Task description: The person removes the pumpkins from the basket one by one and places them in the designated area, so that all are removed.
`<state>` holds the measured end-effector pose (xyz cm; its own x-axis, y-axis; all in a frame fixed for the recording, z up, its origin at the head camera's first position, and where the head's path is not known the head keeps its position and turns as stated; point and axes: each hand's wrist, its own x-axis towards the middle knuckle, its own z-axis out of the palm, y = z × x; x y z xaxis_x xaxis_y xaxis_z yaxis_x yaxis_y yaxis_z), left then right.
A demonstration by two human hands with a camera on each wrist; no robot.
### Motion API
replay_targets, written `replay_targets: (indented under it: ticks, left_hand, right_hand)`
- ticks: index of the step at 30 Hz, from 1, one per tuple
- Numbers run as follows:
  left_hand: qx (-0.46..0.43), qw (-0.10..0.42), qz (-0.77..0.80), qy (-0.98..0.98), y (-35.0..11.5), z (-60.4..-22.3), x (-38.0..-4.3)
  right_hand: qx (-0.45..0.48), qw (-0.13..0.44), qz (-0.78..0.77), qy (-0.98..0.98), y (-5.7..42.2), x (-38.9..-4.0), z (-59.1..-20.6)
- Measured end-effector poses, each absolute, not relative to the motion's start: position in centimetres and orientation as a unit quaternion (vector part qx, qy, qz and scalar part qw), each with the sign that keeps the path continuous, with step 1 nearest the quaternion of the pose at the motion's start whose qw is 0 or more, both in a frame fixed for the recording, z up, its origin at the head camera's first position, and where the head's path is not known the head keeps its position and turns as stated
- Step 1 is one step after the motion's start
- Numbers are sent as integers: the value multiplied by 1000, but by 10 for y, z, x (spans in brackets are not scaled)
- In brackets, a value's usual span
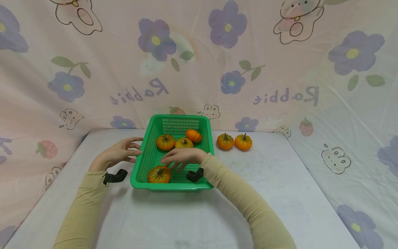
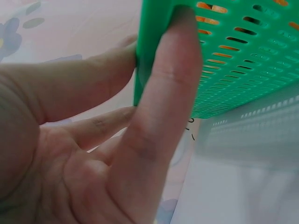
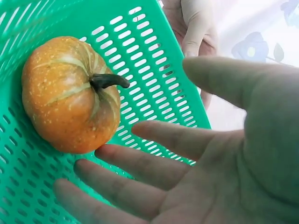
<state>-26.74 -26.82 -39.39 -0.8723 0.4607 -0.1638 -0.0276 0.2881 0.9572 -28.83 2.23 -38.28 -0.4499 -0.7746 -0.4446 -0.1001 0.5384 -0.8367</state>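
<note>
A green plastic basket [image 1: 172,186] stands on the table with several small orange pumpkins inside. My left hand [image 1: 119,152] is at its left side, fingers spread. In the left wrist view, the basket's rim [image 2: 148,42] meets the thumb tip, and one straight finger reaches up under its lip. Inside the basket's near part, my right hand [image 1: 183,157] hovers with loosely extended fingers, holding nothing. Close to its fingertips sits a striped pumpkin [image 3: 70,95] with a dark stem, also the front-left pumpkin [image 1: 159,175] in the head view.
Toward the basket's back lie a striped pumpkin [image 1: 165,142], a partly covered one [image 1: 184,143] and a plainer orange one [image 1: 194,136]. Two more pumpkins, one left [image 1: 225,141] and one right [image 1: 243,141], stand on the white table [image 1: 267,180] beside the basket. A patterned curtain [image 1: 192,69] hangs behind.
</note>
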Motion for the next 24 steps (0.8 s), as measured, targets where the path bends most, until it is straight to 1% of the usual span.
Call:
replay_targets:
  ticks: [9,24]
  left_hand:
    - [141,211,579,775,-267,-394,-267]
    - [142,209,579,775,-267,-394,-267]
  right_hand:
    - [-277,454,-367,763,16,-285,-384]
    - [-286,437,-358,774,13,-286,-386]
